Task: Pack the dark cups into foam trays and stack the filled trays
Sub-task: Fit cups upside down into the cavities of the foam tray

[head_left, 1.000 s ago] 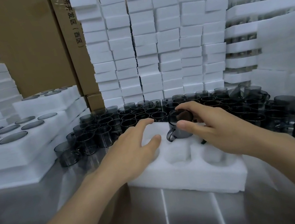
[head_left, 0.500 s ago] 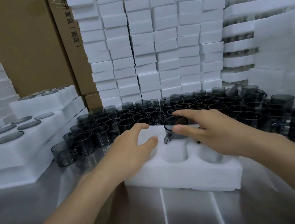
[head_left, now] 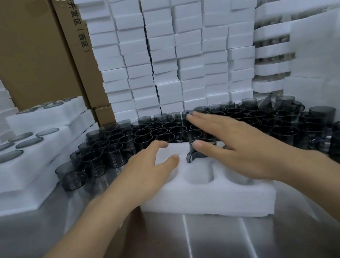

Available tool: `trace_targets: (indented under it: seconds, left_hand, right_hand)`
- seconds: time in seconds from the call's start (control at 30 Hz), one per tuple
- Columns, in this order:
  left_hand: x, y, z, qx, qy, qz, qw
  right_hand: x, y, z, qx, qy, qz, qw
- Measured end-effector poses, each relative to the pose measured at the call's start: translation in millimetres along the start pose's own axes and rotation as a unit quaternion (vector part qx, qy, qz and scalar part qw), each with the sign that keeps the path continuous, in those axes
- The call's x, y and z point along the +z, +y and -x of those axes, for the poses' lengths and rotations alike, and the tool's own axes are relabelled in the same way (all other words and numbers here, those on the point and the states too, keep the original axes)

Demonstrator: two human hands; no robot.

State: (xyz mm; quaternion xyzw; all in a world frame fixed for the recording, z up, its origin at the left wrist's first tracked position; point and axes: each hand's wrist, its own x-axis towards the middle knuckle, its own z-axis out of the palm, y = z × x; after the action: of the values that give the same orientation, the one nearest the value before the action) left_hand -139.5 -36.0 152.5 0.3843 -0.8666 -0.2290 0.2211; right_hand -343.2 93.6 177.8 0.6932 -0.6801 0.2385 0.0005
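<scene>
Left hand (head_left: 147, 174) rests on left end of foam tray (head_left: 210, 203), fingers relaxed. Right hand (head_left: 235, 147) flat, fingers straight, over dark cup (head_left: 200, 154) standing upright in tray's far middle pocket. Loose cups (head_left: 156, 131) crowd table (head_left: 185, 250) behind tray. Filled trays (head_left: 35, 160) stacked at left.

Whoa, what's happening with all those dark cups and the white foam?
A person is filling a foam tray with dark cups from the crowd behind it. The left hand rests on the tray. One cup sits in a back pocket, and the right hand hovers over it with straight fingers. Filled trays lie at the left.
</scene>
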Motion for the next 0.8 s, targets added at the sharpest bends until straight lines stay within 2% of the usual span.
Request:
trace_targets:
  seconds: [0.1,0.13,0.37,0.53,0.67,0.8]
  left_hand:
    - [0.0,-0.5,-0.8,-0.006,-0.002,0.002,1.0]
    - [0.1,-0.8,-0.9,-0.008,-0.003,0.006,1.0]
    - [-0.1,-4.0,-6.0,-0.046,0.007,0.051,0.998]
    - [-11.6,-2.7,-9.9,-0.09,-0.029,0.15,0.984]
    - [-13.3,-2.3,-4.8,-0.085,0.014,0.052,0.995]
    - [-11.5,-0.1,-2.3,-0.072,0.01,0.062,0.995]
  right_hand:
    - [4.7,-14.1,2.9,0.018,-0.144,-0.002,0.989]
    - [7.1,-16.6,4.3,0.029,-0.17,0.011,0.985]
    - [-1.1,-15.4,8.6,0.018,-0.205,0.027,0.978]
    - [-9.3,-4.5,6.3,0.005,-0.165,-0.003,0.986]
    - [-13.8,8.6,3.6,0.014,-0.13,0.007,0.991]
    - [-7.4,14.4,1.7,0.007,-0.113,-0.004,0.994]
